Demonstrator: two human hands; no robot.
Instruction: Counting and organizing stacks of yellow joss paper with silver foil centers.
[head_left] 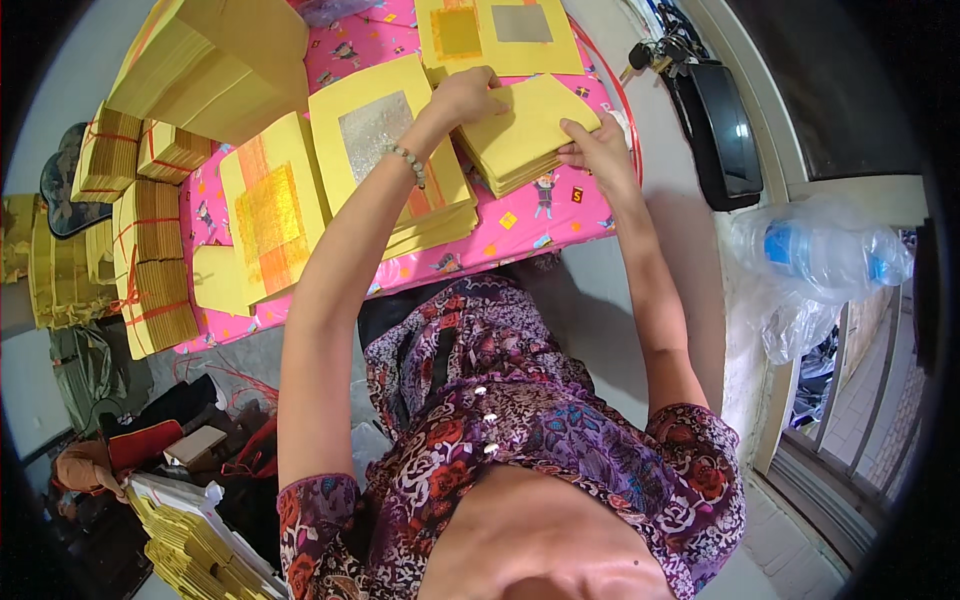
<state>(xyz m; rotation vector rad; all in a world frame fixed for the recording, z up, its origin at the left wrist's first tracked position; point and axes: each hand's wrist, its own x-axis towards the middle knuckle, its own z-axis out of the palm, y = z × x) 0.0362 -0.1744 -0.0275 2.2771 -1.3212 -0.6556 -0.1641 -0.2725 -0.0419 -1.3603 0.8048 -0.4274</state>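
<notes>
Yellow paper stack [522,122] on pink tablecloth [562,214], right side, flat face up
Near edges look uneven, layers could slip apart if the right hand [603,155], thumb on top and fingers pinching the side, catches only some sheets; left hand [467,97], apart from it, curls at the far-left edge, can't tell if gripping; long axis seems slanted, near-left to far-right; foil-square sheets [488,50] lie just beyond
</notes>
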